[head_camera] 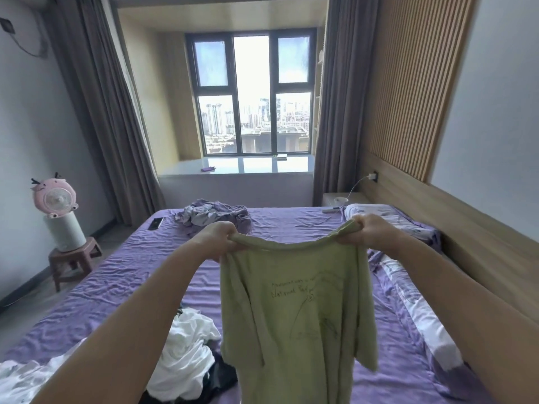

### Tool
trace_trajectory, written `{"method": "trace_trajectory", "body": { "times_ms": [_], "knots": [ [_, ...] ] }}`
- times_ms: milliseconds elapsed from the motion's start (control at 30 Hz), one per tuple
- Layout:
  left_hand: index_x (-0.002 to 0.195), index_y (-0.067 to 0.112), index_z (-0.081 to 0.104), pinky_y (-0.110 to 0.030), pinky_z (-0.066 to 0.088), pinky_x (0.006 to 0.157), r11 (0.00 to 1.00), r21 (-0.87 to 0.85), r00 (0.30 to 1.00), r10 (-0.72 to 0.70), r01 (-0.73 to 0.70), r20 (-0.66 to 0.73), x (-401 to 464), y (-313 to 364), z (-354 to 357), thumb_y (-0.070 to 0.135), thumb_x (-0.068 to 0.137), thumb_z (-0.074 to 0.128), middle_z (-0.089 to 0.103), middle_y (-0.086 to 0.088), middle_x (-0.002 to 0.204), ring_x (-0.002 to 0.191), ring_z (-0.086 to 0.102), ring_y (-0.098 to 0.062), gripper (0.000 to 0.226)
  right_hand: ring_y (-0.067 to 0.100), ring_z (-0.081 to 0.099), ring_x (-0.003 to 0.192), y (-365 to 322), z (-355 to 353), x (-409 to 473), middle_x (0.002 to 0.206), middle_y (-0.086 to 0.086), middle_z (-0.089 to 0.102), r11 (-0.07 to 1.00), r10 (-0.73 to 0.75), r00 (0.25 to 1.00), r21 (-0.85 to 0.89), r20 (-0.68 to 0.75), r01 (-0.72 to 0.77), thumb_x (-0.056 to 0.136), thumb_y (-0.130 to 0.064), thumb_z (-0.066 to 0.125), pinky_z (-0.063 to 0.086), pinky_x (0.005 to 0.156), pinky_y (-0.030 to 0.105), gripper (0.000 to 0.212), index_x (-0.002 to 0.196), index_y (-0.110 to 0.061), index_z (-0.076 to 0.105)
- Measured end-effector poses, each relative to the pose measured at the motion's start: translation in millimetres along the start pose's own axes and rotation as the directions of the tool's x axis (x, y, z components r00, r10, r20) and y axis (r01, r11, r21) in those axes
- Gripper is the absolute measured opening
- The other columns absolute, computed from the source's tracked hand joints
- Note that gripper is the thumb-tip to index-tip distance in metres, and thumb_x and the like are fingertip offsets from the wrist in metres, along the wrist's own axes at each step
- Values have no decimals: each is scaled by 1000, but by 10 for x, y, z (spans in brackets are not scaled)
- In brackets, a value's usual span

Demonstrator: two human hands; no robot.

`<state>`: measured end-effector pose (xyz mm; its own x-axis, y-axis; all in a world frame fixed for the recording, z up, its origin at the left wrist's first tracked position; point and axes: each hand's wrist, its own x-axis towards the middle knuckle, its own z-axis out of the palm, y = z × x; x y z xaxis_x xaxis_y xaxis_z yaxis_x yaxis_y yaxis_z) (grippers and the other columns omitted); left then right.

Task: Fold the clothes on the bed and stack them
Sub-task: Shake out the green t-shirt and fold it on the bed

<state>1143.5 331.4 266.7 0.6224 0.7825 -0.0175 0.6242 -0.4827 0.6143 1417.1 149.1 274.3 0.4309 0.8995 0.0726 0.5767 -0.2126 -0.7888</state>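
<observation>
We see a bed (122,290) covered with a wrinkled purple sheet. On its far end lies a crumpled heap of purple and grey clothes (214,215), and near the far left corner a dark phone (155,223). Close to us sits a pile of white clothes (186,357) with something dark under it. Along the right side lies a patterned quilt (420,313), and a pillow (379,217) lies at the far right.
</observation>
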Motion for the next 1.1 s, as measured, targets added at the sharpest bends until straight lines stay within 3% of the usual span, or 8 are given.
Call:
{"method": "trace_trajectory", "body": {
  "times_ms": [200,300,433,500,600,867,967,1100],
  "knots": [
    [102,13,59,-21,48,62,955,-282,996,84,-89,-28,-21,30,-35,-2,79,70,62,-8,84,72,56,-15,28,15,63,73,27,-117,-52,81,6,65,993,15,996,113,88,-25,78,-16,74,51,59,23,22,92,-2,66],
    [102,8,62,-25,55,72,878,-472,996,86,-80,-10,-39,-14,-103,1,76,74,67,-10,90,81,63,-19,29,13,66,72,69,-220,-94,83,6,69,943,-28,992,333,120,-14,83,-9,67,54,61,24,11,93,-5,69],
    [102,8,65,-35,51,81,742,-665,996,69,-86,-52,-30,36,-158,10,88,64,65,-8,94,87,60,-21,14,16,65,74,44,-308,-70,85,8,69,894,-86,996,441,1,77,81,-7,68,56,66,23,15,95,-2,69],
    [103,13,63,-33,48,73,815,-569,991,44,-111,-130,7,81,-195,19,92,59,63,-5,92,82,57,-18,13,15,63,76,16,-356,-51,88,11,68,921,-133,990,362,-47,141,81,-6,68,55,69,22,18,98,-1,68],
    [104,19,62,-29,42,70,970,-161,967,146,-182,-208,46,137,-252,23,93,58,63,-6,89,82,55,-18,13,11,61,77,-6,-414,-33,89,9,70,969,-219,975,102,-46,223,80,-3,69,50,70,16,17,97,-7,69],
    [111,25,62,-25,51,83,895,-404,960,255,-189,115,-91,195,-414,-5,83,64,71,-3,94,96,64,-19,41,0,46,51,-2,-442,-81,55,-10,52,976,-186,981,-126,-45,179,75,-5,74,34,50,10,20,66,-18,63],
    [112,23,66,-36,45,93,880,-449,951,255,-153,177,-108,179,-447,7,77,70,72,-2,99,100,61,-23,38,7,37,52,-18,-440,-90,53,-5,41,969,-176,981,-190,-81,159,74,-12,77,28,52,20,19,65,-3,63],
    [91,16,74,-33,51,81,958,-260,960,181,-123,213,-132,245,-398,22,81,72,67,-5,90,85,60,-18,12,5,37,49,-110,-437,-143,48,-11,41,980,-159,984,-134,-75,148,75,-15,76,29,53,22,28,55,-17,57]
  ]
}}
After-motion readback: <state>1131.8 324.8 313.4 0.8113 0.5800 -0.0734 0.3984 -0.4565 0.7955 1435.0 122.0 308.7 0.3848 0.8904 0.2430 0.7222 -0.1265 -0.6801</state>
